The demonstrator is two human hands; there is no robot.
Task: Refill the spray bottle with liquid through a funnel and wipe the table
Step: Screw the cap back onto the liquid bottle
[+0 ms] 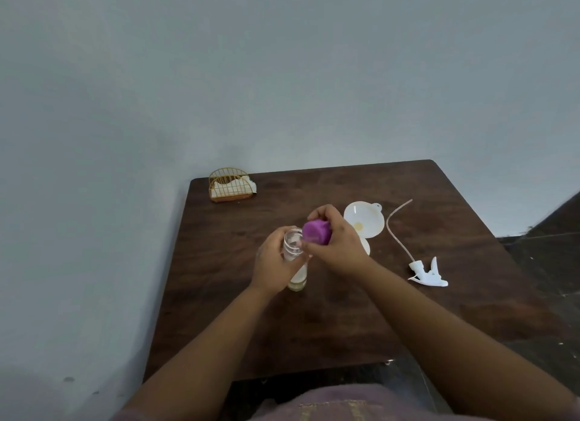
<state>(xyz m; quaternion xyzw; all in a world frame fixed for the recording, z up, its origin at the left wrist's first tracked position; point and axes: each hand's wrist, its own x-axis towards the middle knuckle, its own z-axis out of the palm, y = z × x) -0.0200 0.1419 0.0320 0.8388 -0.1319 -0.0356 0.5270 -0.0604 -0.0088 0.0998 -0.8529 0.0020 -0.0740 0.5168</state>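
Spray-refill bottle (296,257), clear and uncapped, is standing upright near the middle of the brown table (251,326), with the left hand (274,260) curling around its neck. At its 2 o'clock and just beside its mouth, the right hand (332,238) is gripping a purple cap (316,231). A white funnel (365,223) is sitting behind that hand, at 2 o'clock. The trigger sprayer head (428,273) with its tube is lying at 3 o'clock, well apart. A wire napkin holder (231,185) is standing at 11 o'clock.

Near table (282,332) edge bare; funnel (365,221), spray head (428,273) crowd right; napkin holder (230,185) far-left corner.
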